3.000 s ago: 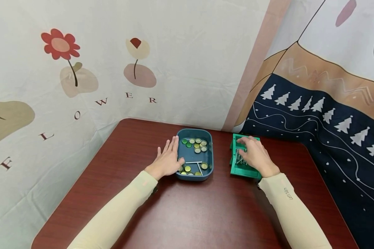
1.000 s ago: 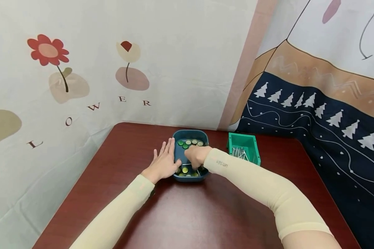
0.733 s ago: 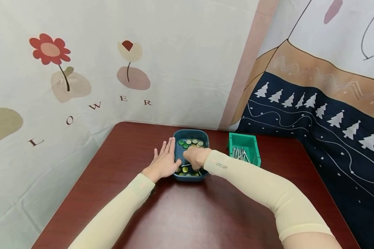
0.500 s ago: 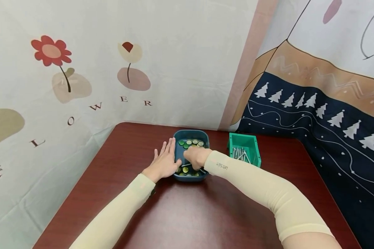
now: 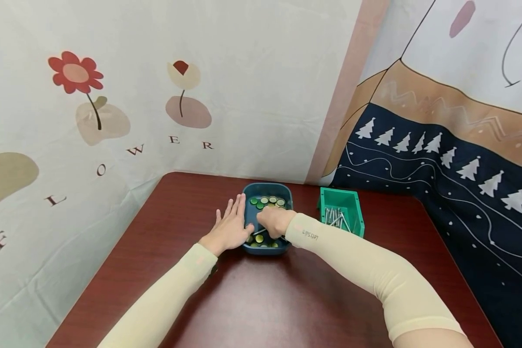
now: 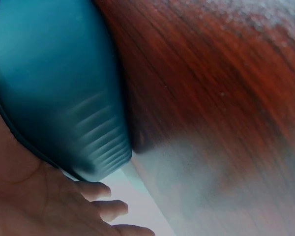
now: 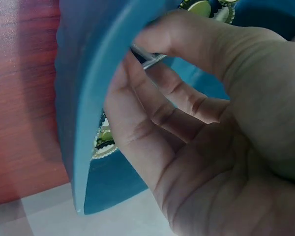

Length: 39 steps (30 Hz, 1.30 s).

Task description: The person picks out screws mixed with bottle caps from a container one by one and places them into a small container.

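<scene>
In the head view, a blue tray (image 5: 267,251) holds several green and yellowish bottle caps (image 5: 259,239) and a silver nail (image 5: 258,232). My left hand (image 5: 228,233) lies along the tray's left side, fingers straight against the rim. Inside the tray is my right hand (image 5: 275,221), reaching down with curled fingers. The right wrist view shows a thin metal nail (image 7: 155,61) between its thumb and fingers; the fingertips are partly hidden behind the tray wall (image 7: 83,113). The left wrist view has the left palm (image 6: 19,196) against the tray's outside (image 6: 64,73).
A green bin (image 5: 360,226) with several silver nails (image 5: 336,216) stands right of the tray, partly behind my right sleeve (image 5: 352,256). Both sit near the back of a reddish-brown table (image 5: 243,299), close to the curtain (image 5: 261,96).
My right hand has moved left from the green bin into the blue tray and stayed there. A nail under it has shifted out of sight. The left hand keeps its place.
</scene>
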Available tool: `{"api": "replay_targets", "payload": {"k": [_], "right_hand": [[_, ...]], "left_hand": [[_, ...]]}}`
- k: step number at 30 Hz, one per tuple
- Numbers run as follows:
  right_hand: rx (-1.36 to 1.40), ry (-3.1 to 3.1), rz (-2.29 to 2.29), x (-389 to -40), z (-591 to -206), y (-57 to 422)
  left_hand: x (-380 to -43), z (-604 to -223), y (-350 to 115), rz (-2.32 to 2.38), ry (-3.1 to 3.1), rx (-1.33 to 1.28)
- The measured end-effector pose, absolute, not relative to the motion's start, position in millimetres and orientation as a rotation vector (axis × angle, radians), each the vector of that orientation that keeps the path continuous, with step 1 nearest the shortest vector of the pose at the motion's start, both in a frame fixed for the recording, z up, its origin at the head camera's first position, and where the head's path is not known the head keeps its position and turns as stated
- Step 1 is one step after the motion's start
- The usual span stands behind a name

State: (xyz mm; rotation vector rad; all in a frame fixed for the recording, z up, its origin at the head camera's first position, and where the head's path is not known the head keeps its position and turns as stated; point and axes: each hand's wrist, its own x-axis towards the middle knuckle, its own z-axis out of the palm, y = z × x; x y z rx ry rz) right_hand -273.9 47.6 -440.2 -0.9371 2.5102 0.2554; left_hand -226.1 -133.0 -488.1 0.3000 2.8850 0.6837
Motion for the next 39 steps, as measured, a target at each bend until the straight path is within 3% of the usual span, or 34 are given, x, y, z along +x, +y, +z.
{"api": "replay_targets", "payload": {"k": [16, 39], "right_hand": [[-0.997, 2.597, -0.145, -272, -432, 76], [-0.843, 2.577, -0.753, -281, -418, 116]], "left_hand": [[-226, -487, -132, 0.704, 2.888, 0.298], [-224, -486, -132, 0.706, 2.883, 0.273]]}}
